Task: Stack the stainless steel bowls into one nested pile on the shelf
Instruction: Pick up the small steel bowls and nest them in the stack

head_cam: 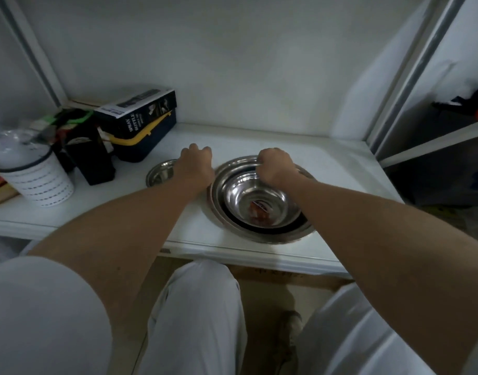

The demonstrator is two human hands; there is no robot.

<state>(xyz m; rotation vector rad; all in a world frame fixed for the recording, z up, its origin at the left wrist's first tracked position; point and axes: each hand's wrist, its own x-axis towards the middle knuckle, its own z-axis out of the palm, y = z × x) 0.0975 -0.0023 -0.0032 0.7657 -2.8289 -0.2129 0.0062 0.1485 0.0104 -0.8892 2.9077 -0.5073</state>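
A nested pile of stainless steel bowls (pixel 262 209) sits on the white shelf (pixel 129 212), right of centre near the front edge. The innermost bowl has a red and white label (pixel 259 211) at its bottom. My right hand (pixel 275 165) is curled over the far rim of the pile and grips it. A small separate steel bowl (pixel 160 173) lies to the left of the pile, its right side hidden under my left wrist. My left hand (pixel 196 161) hovers between that bowl and the pile, fingers bent down. Whether it holds anything is hidden.
At the shelf's back left stand a dark "spray bottle" box (pixel 140 112) on a blue and yellow case (pixel 143 143), a black box (pixel 93 155) and a white striped canister (pixel 35 177). A cabinet frame post (pixel 410 77) closes the right side. My knees are below the shelf edge.
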